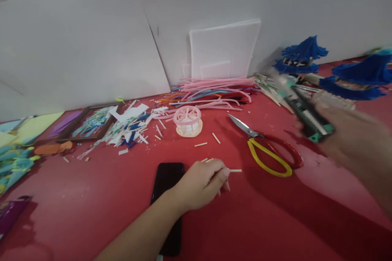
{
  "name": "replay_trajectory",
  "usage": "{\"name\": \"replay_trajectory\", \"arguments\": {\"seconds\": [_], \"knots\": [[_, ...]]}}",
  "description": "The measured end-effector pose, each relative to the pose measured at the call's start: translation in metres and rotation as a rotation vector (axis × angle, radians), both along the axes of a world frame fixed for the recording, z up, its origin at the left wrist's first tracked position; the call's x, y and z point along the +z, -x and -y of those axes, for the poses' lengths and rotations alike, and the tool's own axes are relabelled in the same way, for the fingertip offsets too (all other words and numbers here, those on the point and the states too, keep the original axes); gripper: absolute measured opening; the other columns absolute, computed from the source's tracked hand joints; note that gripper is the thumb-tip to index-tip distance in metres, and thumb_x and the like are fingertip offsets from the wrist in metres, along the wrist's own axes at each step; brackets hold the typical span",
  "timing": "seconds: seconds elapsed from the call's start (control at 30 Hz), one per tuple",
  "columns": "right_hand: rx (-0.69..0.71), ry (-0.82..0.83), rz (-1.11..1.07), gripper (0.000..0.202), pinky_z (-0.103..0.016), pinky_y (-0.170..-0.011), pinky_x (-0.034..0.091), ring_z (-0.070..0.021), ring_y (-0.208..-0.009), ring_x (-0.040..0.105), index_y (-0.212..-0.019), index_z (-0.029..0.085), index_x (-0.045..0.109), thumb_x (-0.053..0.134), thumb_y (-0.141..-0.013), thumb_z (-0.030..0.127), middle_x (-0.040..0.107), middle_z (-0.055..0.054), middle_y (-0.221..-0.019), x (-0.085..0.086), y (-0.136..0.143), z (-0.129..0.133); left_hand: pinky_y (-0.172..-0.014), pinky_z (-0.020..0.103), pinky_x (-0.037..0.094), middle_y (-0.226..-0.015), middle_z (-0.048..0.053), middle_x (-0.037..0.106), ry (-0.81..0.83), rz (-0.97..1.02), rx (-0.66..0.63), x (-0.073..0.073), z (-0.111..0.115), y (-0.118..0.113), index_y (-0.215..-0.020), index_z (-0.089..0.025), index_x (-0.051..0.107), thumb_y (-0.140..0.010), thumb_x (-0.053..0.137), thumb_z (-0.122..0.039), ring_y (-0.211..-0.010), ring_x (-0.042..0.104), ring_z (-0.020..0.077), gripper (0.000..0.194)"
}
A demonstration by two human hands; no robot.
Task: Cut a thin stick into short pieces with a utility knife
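Left hand [205, 183], lower centre of the frame: fingers drawn together on one pale stick [235, 170], its free end jutting toward the right, long axis nearly level across the frame. Right hand [352, 134], right edge: closed about a green-and-black utility knife [306, 110], raised, its length slanting toward the upper left; blurred, so from where I stand I cannot tell whether the blade is out. Governing relation: stick below and to the left of the knife, well apart from it; left hand touching the stick, right hand the farther. Between the two: scissors [252, 133], one red and one yellow handle, points toward the upper left. Under the left forearm: one black phone [168, 175]. Centre: one small round construction, pink-rimmed [189, 127], with loose sticks [201, 144] near it. Containers: one brown-rimmed tray [81, 139], left of centre, holding blue, green and white strips [93, 122]; paper scraps [131, 124] heaped just right of it. Upper right: two blue-roofed models [301, 55]. Ground for all: red tabletop [92, 195].
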State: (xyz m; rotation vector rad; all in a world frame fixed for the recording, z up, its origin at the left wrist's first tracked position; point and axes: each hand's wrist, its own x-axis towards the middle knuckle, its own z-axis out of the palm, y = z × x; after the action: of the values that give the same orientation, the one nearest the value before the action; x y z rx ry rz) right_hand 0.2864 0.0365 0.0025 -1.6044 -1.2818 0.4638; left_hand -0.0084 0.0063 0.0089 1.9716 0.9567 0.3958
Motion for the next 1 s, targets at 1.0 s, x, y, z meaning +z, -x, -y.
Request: {"name": "replay_trajectory", "arguments": {"seconds": [1.0], "knots": [[0.247,0.148,0.912,0.024,-0.035,-0.059,0.041,-0.0288,-0.069,0.063,-0.082,0.022,0.051,0.050,-0.084,0.045,0.064,-0.011,-0.076,-0.007,0.038,0.024,-0.064,0.026,0.046,-0.076,0.004,0.069,-0.307,-0.123,0.037,-0.006,0.000,-0.005,-0.087,-0.017,0.064,-0.094,0.043,-0.022,-0.069,0.062,0.0166,0.023]]}}
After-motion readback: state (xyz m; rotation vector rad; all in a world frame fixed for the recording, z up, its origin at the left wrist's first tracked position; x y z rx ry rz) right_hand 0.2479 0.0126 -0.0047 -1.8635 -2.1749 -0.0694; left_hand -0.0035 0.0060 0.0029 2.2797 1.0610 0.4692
